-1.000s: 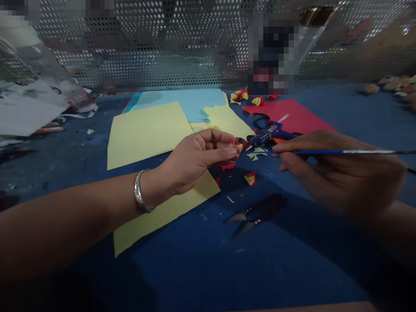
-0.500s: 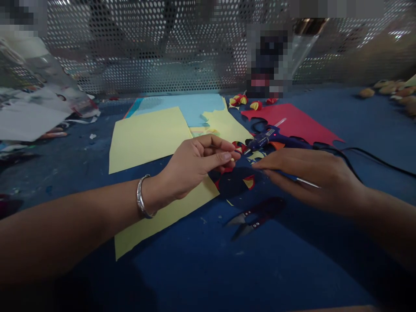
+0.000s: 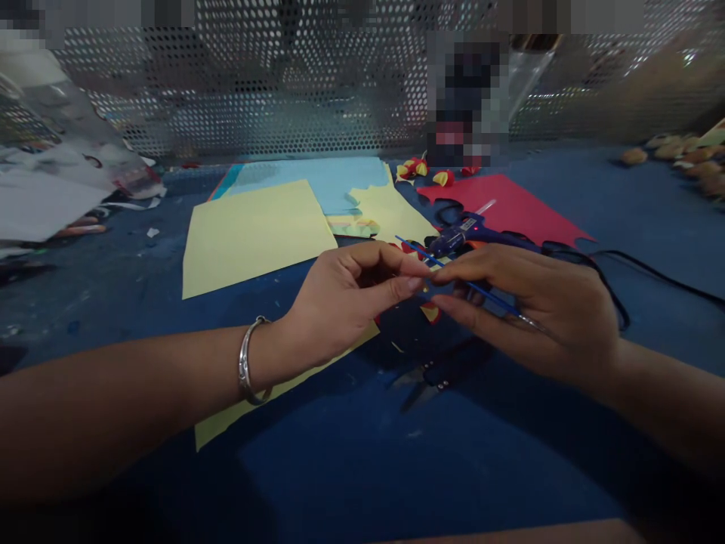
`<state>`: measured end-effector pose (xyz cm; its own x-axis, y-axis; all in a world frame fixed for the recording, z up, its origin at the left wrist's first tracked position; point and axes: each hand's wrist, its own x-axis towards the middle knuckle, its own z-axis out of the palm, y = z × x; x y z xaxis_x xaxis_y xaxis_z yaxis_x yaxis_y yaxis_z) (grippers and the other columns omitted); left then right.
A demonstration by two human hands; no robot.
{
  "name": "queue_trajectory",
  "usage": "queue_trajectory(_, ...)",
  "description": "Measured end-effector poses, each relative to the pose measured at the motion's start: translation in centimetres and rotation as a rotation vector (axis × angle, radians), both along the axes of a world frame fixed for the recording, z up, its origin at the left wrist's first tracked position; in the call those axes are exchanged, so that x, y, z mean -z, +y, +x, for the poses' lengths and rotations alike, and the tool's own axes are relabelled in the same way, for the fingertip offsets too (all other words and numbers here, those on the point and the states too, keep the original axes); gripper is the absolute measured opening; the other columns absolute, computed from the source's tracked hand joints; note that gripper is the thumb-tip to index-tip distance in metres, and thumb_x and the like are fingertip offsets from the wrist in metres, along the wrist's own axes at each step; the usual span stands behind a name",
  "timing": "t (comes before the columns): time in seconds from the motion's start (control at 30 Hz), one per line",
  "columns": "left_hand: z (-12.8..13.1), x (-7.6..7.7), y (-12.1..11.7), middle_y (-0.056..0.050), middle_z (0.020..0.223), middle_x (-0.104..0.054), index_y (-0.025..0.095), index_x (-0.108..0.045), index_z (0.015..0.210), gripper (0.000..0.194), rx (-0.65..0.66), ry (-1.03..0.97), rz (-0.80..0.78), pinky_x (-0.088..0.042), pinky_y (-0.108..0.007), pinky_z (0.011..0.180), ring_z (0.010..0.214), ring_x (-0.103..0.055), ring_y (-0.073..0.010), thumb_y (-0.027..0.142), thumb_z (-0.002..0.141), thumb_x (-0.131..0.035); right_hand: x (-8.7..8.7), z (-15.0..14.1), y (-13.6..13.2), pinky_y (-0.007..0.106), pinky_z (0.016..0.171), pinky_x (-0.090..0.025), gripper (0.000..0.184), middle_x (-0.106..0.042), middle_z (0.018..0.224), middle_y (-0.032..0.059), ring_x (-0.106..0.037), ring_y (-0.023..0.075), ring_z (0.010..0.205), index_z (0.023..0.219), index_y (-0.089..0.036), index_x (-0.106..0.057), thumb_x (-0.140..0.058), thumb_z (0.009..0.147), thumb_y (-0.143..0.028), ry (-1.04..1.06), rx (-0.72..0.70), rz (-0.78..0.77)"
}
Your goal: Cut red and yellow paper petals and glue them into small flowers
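My left hand (image 3: 351,295), with a silver bracelet on the wrist, is pinched shut over the blue table; what it pinches is too small to make out. My right hand (image 3: 526,313) meets it fingertip to fingertip and holds a thin blue paintbrush (image 3: 453,276), whose end points up and left past my left fingers. Just under both hands lie a small red-and-yellow paper piece (image 3: 430,311) and dark thread snips (image 3: 439,372). A blue glue gun (image 3: 461,234) lies right behind my fingertips.
Yellow paper sheets (image 3: 252,234), a light blue sheet (image 3: 317,177) and a red sheet (image 3: 510,204) lie on the blue table (image 3: 362,461). Small rolled red-and-yellow pieces (image 3: 422,170) sit near the perforated metal wall. A black cord (image 3: 640,268) runs right. Clutter (image 3: 57,189) fills the far left.
My right hand has moved left and up to meet my left fingertips, and the paintbrush has swung from level to slanted, its end now pointing up-left. My left hand stayed nearly in place.
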<state>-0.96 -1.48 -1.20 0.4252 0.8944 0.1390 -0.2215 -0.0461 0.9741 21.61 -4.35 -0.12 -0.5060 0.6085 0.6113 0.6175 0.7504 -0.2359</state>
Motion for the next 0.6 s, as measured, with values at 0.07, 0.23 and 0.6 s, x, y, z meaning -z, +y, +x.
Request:
queue_trajectory(0.07,0.1,-0.1,-0.1,-0.004,0.090,-0.078,0.015,-0.080,0.088,0.028,0.006,-0.006,-0.017,-0.059,-0.028,0.085,0.086,-0.072,-0.0141,0.034,0.074,-0.096,0.1,-0.3,0.0,0.032,0.083,-0.065,0.010,-0.081,0.100,0.0016,-0.079,0.0199,0.092,0.111,-0.027,-0.070,-0.069,0.100,-0.027,0.001,0.001,0.027)
queue_trajectory(0.23,0.1,-0.4,-0.5,-0.003,0.083,-0.076,0.015,-0.077,0.089,0.030,0.017,0.030,-0.063,-0.055,-0.025,0.070,0.075,-0.069,-0.0125,0.036,0.076,-0.094,-0.1,-0.8,-0.3,0.032,0.083,-0.063,0.013,-0.079,0.091,-0.0010,-0.077,0.0177,0.081,0.108,-0.027,-0.070,-0.068,0.099,-0.018,0.032,-0.017,0.021)
queue_trajectory(0.6,-0.3,-1.4,-0.2,-0.002,0.079,-0.071,0.015,-0.070,0.088,0.019,0.105,0.271,-0.139,-0.055,-0.022,0.062,0.074,-0.069,-0.0130,0.031,0.086,-0.079,-0.3,-0.6,-0.3,0.031,0.078,-0.061,0.017,-0.079,0.087,-0.0013,-0.076,0.0169,0.079,0.105,-0.028,-0.072,-0.066,0.100,-0.013,0.036,-0.047,-0.006)
